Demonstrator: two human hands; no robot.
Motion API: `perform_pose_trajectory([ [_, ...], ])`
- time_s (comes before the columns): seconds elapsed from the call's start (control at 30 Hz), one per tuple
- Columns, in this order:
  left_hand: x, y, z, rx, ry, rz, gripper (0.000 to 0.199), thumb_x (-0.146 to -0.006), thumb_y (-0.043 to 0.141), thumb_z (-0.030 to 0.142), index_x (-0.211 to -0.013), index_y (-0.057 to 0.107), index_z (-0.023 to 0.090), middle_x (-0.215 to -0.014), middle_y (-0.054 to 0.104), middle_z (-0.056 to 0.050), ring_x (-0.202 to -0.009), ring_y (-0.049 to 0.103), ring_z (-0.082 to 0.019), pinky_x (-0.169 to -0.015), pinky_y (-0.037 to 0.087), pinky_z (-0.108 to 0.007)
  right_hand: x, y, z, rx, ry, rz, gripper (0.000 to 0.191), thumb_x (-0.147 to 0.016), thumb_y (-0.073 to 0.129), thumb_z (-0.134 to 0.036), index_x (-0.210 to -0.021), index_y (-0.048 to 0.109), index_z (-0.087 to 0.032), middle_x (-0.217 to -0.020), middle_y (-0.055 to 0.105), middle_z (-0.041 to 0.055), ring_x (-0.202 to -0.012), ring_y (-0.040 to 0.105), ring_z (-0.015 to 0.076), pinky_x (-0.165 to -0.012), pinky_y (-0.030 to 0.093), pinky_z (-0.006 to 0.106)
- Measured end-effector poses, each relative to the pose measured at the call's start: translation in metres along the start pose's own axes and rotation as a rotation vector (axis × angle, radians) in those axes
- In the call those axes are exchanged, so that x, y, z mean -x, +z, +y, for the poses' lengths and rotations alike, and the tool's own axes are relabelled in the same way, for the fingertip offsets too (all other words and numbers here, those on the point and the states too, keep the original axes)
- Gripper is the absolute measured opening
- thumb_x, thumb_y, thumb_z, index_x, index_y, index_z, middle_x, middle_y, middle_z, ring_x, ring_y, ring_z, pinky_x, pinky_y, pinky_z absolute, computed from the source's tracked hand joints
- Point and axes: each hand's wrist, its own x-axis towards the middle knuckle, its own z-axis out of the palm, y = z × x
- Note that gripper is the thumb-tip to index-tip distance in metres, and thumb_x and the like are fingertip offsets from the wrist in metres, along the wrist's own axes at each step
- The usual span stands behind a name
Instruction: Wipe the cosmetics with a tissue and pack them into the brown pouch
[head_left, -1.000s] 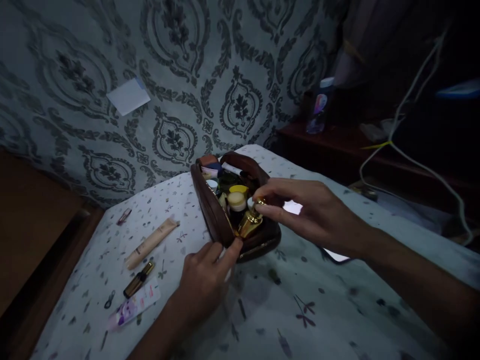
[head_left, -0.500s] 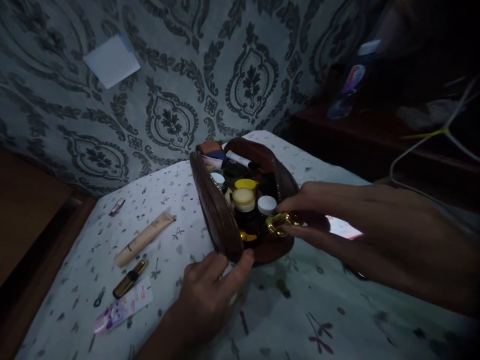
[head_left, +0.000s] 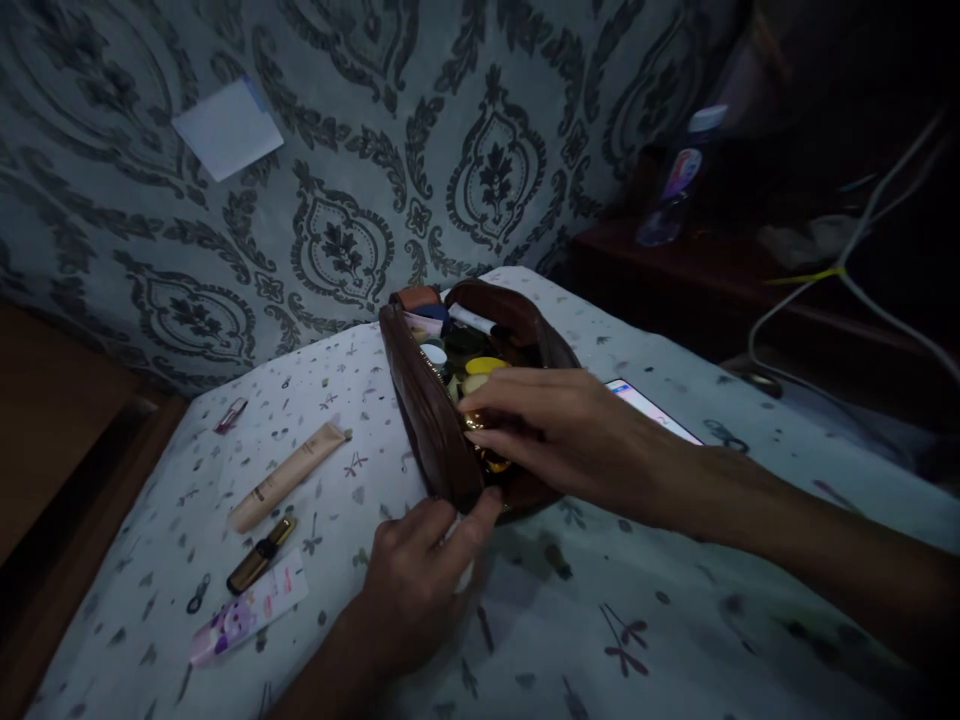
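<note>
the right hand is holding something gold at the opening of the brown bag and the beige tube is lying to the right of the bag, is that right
Not quite: the head view shows the beige tube lying to the left of the brown bag, not to its right. The right hand is indeed holding something gold at the bag's opening.

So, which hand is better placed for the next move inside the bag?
Right, I'd judge: the right hand is over the open brown bag, fingers on a gold item. The left hand is at its near edge, probably steadying it.
</note>
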Motion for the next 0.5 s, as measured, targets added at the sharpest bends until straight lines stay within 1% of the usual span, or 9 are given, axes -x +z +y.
perform_pose_trajectory([
  [0.1, 0.001, 0.0011, 0.001, 0.01, -0.014, -0.002, 0.039, -0.096, 0.045, 0.014, -0.135, 0.05, 0.016, -0.073, 0.059, 0.0, -0.066, 0.062, -0.014, -0.052, 0.047, -0.023, -0.0062, 0.0033, 0.0011, 0.016, 0.022, -0.102, 0.013, -0.091, 0.056, -0.017, -0.089, 0.068, -0.022, -0.081, 0.069, 0.0025, -0.074, 0.064, 0.0168, -0.065, 0.045, 0.029],
  [0.2, 0.0018, 0.0017, 0.0015, 0.007, -0.019, -0.005, 0.041, -0.096, 0.047, 0.015, -0.137, 0.048, 0.016, -0.073, 0.06, 0.0, -0.066, 0.063, -0.015, -0.052, 0.048, -0.024, -0.0075, 0.0043, 0.002, -0.019, 0.066, -0.146, 0.013, -0.088, 0.057, -0.013, -0.088, 0.067, -0.022, -0.075, 0.067, 0.0002, -0.068, 0.061, 0.0153, -0.059, 0.041, 0.027],
  [0.3, 0.0021, 0.0018, 0.001, -0.015, -0.011, -0.011, 0.043, -0.095, 0.047, 0.014, -0.138, 0.047, 0.016, -0.074, 0.062, 0.0, -0.066, 0.064, -0.015, -0.051, 0.049, -0.023, -0.0059, 0.0059, 0.0026, -0.081, 0.106, -0.184, 0.017, -0.084, 0.058, -0.01, -0.092, 0.065, -0.023, -0.073, 0.066, -0.0011, -0.063, 0.059, 0.0138, -0.054, 0.037, 0.025],
  [0.4, 0.0022, 0.0023, 0.0002, -0.019, -0.008, -0.004, 0.045, -0.095, 0.046, 0.014, -0.14, 0.046, 0.016, -0.074, 0.063, -0.001, -0.067, 0.065, -0.015, -0.053, 0.051, -0.022, -0.0062, 0.0079, 0.0021, -0.086, 0.125, -0.217, 0.016, -0.082, 0.055, -0.007, -0.083, 0.063, -0.021, -0.071, 0.064, -0.0014, -0.061, 0.056, 0.0125, -0.054, 0.036, 0.024],
  [0.5, 0.003, 0.0034, -0.0005, 0.013, -0.006, -0.001, 0.048, -0.096, 0.046, 0.015, -0.144, 0.043, 0.016, -0.077, 0.066, -0.002, -0.07, 0.067, -0.015, -0.056, 0.054, -0.022, -0.0093, 0.0096, 0.0007, -0.094, 0.125, -0.211, 0.016, -0.079, 0.052, -0.005, -0.075, 0.059, -0.02, -0.068, 0.061, -0.0025, -0.06, 0.053, 0.0112, -0.056, 0.035, 0.024],
])
